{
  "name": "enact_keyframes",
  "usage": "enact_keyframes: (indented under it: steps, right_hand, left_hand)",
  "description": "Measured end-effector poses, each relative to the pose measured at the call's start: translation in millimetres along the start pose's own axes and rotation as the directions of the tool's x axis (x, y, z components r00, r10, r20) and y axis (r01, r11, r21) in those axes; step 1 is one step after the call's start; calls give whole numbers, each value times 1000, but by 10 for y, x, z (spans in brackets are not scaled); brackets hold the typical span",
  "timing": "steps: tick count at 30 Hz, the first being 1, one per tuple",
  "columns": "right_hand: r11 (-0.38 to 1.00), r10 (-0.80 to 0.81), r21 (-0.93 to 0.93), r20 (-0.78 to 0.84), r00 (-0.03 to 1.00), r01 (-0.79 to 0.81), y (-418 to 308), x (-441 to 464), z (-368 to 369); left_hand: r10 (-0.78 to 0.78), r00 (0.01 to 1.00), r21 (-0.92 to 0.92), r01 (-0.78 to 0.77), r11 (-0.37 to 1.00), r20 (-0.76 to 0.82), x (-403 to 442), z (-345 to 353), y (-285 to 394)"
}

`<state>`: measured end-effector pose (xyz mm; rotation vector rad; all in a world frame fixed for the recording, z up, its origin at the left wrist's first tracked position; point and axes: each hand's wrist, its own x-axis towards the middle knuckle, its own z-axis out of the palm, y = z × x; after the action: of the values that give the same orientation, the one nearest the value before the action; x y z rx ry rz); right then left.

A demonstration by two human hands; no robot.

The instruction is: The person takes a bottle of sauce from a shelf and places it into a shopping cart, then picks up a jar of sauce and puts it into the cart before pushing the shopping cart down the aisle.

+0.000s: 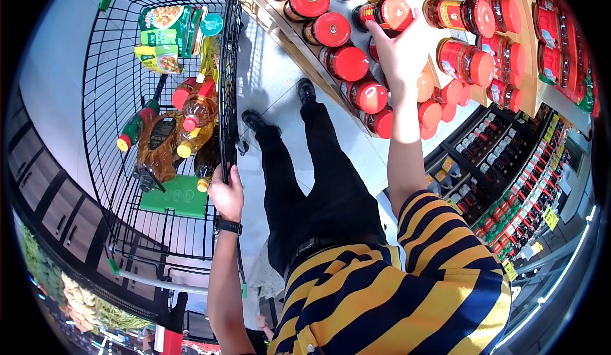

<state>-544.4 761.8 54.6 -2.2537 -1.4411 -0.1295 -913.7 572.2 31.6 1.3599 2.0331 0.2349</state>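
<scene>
My left hand [226, 193] is closed on the black wire side of a shopping cart [232, 100], with a dark band on the wrist. Up at the shelf, my right hand [402, 56] has its thumb and fingers around a jar with a red lid [396, 14], which lies tilted among similar jars. Part of the grip is hidden behind the hand. Closely packed red-lidded jars [331, 29] stand beside it. In the cart lie a large bottle of amber oil [159, 140], a smaller oil bottle [198, 110], a bottle with a green label [141, 125] and several green food packets [164, 29].
More red-labelled jars [464, 62] fill the display on the right. Farther right, a curved shelf [528, 183] holds rows of bottles. My shoes [307, 91] are on the pale floor [270, 69] between cart and display. Produce [79, 301] appears at lower left.
</scene>
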Motion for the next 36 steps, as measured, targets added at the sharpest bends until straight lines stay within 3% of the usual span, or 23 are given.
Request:
enact_keyframes:
  steps: [6,10,15,23,25,26,30,31,36]
  right_hand:
    - [976,215,15,93,972,-217,-185,180,75]
    - [975,217,18,94,972,-220,-182,203,173]
    - [995,55,82,32,998,-57,-123,222,292]
    - [992,65,104,94,993,-74,-104,237,200]
    - [988,-11,155,90,996,-3,-129,245,98]
    - [982,46,175,150,988,-72,-123,206,10]
    - [974,-41,224,104,994,16,-301,58,-488]
    - [964,-30,266,119,992,-3,-363,4,-625]
    - [924,-49,381,187,981,-26,-651,-260,-1230]
  left_hand:
    - [-36,999,-38,36,999,9,19,6,24]
    - [-28,1000,-28,27,999,-4,19,8,22]
    - [18,999,-12,-19,1000,-33,40,39,-1]
    - [48,998,-16,-49,999,-48,-26,1,-31]
    - [13,999,-45,-15,999,-49,-48,-29,31]
    - [-12,999,-28,11,1000,-35,-66,-36,44]
    - [18,998,13,-18,1000,-60,-67,-15,-44]
    - [70,994,34,-67,997,-85,-82,3,-78]
    - [26,998,111,-19,994,-64,-132,-37,-76]
